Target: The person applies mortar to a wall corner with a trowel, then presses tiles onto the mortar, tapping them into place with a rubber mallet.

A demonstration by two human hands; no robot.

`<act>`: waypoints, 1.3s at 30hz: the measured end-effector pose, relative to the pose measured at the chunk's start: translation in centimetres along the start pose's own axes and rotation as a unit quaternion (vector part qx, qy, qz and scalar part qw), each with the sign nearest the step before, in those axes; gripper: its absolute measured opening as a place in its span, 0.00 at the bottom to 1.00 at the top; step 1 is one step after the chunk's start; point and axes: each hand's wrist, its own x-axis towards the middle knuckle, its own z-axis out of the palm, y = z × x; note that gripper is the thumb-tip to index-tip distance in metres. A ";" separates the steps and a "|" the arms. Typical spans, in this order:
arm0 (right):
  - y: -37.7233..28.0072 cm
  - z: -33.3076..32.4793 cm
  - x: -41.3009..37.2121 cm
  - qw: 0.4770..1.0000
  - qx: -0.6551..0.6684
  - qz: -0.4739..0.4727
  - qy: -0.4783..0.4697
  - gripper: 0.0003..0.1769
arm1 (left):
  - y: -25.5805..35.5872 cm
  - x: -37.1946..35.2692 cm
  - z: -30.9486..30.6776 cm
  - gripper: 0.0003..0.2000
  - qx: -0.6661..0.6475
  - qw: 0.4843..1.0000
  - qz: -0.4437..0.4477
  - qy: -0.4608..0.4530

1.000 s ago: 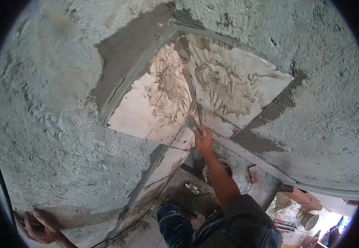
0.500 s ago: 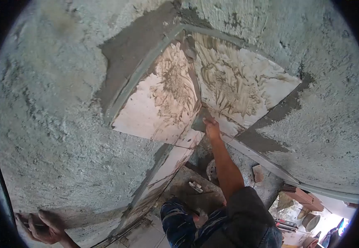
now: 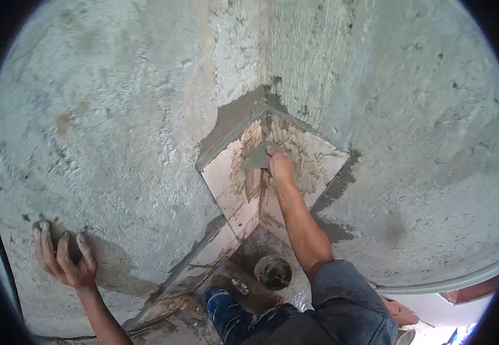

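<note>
At the inside corner of the rough grey cement wall [image 3: 129, 132], the person's right hand [image 3: 281, 164] has its grip closed on a flat, grey-green, angular scraper [image 3: 256, 157]. The scraper lies to the left of that grip, its long axis slanting down and left from the fingers, reaching over the corner between a white, mortar-smeared left tile [image 3: 218, 175] and a similarly smeared right tile [image 3: 331, 158]. Contact between edge and tile cannot be confirmed. The right hand is the nearer; the left hand [image 3: 68, 256], well apart, appears to rest against the wall, fingers spread, nothing visible in its grip.
</note>
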 end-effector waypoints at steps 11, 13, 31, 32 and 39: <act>-19.4 5.1 -4.5 0.982 -0.069 -0.171 -0.035 0.13 | -0.3 -0.5 -0.1 0.07 -0.027 0.999 -0.029 0.037; -23.2 4.3 -7.5 0.969 -0.088 -0.218 -0.073 0.13 | -0.5 -0.6 -0.2 0.06 -0.033 0.998 -0.032 0.036; -12.6 5.9 -4.8 0.312 -0.785 -0.535 -0.007 0.16 | -0.6 -0.8 -0.8 0.02 -0.072 0.995 -0.053 0.038; -12.8 5.2 -5.1 0.312 -0.787 -0.531 -0.032 0.16 | -0.6 -0.9 -0.7 0.02 -0.072 0.995 -0.056 0.041; -18.1 5.9 -9.7 0.319 -0.774 -0.539 -0.092 0.14 | -0.5 -0.8 -0.6 0.02 -0.077 0.993 -0.067 0.052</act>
